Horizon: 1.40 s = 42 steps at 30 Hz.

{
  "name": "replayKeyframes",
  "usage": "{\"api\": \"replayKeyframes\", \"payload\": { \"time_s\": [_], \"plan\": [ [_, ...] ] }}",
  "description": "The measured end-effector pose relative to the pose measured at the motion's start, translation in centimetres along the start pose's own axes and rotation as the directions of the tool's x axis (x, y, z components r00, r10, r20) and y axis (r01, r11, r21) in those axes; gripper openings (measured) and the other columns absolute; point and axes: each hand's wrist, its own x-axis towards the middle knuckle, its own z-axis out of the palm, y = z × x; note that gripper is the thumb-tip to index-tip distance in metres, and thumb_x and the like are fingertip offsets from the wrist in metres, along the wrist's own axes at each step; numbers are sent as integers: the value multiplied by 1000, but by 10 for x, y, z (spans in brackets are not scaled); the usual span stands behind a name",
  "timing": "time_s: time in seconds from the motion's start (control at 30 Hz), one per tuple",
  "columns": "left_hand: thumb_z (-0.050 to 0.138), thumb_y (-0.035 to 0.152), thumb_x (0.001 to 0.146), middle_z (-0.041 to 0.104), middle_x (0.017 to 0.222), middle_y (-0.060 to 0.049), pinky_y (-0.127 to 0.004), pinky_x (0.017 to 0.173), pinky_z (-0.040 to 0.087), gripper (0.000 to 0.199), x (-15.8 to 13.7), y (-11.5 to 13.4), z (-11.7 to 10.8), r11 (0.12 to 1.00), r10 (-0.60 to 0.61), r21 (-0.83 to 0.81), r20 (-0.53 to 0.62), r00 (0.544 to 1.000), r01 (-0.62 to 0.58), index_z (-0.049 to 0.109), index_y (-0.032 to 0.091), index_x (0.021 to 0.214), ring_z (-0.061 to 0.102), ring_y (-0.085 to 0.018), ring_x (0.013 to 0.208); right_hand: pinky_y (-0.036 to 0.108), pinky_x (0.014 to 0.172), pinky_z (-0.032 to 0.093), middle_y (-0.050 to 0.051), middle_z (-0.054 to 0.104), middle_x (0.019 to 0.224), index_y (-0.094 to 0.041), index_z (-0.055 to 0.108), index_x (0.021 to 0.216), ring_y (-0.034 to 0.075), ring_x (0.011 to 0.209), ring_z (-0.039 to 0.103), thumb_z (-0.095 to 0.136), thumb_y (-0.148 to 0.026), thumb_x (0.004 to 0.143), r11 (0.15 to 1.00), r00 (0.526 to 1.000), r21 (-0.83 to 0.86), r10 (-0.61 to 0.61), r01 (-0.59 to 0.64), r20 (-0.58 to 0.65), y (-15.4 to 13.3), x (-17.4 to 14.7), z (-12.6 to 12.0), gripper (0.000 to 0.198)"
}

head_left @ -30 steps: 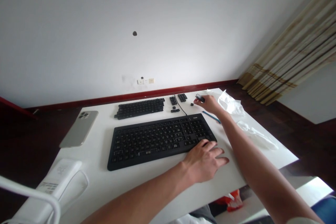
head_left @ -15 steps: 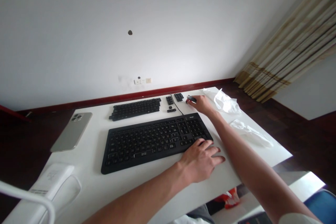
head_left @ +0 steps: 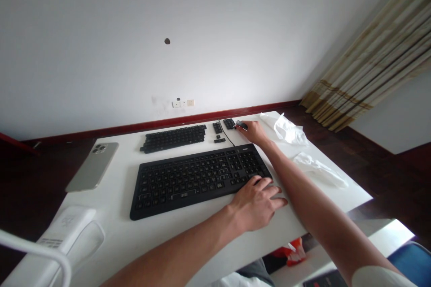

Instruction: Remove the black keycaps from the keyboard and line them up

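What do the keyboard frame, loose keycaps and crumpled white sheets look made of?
Keyboard frame: probably plastic, matte black, by its dull, even surface. Loose keycaps: likely black plastic too, dark and blocky. Crumpled white sheets: thin, creased, perhaps tissue or plastic film; I can't tell which.

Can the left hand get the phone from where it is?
Probably yes, by swinging left: nothing covers the phone, though the keyboard lies between it and the left hand, which is at the keyboard's near right corner.
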Motion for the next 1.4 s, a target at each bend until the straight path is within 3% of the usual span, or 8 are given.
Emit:
{"api": "replayKeyframes", "payload": {
  "time_s": [0.5,0.7,0.87,1.1,1.4],
  "plan": [
    [51,22,104,64,132,-3,-39,106,38,28,0,0,0,1000,-1,6,12,1000,0,71,25,123,49,-25,126,30,68,39,5,73,81,-22,77,101,21,71,59,60,-36,92,999,999,18,-33,33,8,1,2,1,24],
    [51,22,104,64,133,-2,-40,106,39,28,0,-1,1,1000,5,-3,10,1000,-5,70,25,124,49,-25,126,31,63,37,5,67,70,-21,70,81,18,63,52,56,-47,96,1000,997,16,-11,12,-75,-8,-3,-14,34],
    [51,22,104,63,134,-2,-40,107,38,29,0,0,1,1000,0,0,11,1000,0,70,25,125,48,-25,127,31,63,35,3,60,61,-20,64,68,16,61,48,56,-55,95,999,999,5,-44,44,12,-10,-6,-14,45],
    [51,23,104,64,134,-2,-39,107,38,30,0,0,-1,1000,-3,0,17,1000,3,70,26,127,49,-25,129,32,62,31,5,63,64,-19,66,69,17,60,48,57,-58,95,998,998,-45,-36,38,42,-4,0,3,47],
    [53,25,104,64,136,-2,-40,107,40,32,0,0,0,1000,6,30,25,1000,-6,70,28,131,49,-25,129,33,63,32,6,65,65,-19,68,70,18,61,53,58,-56,94,999,999,-42,-28,30,45,-3,1,3,45]
  ]
}}
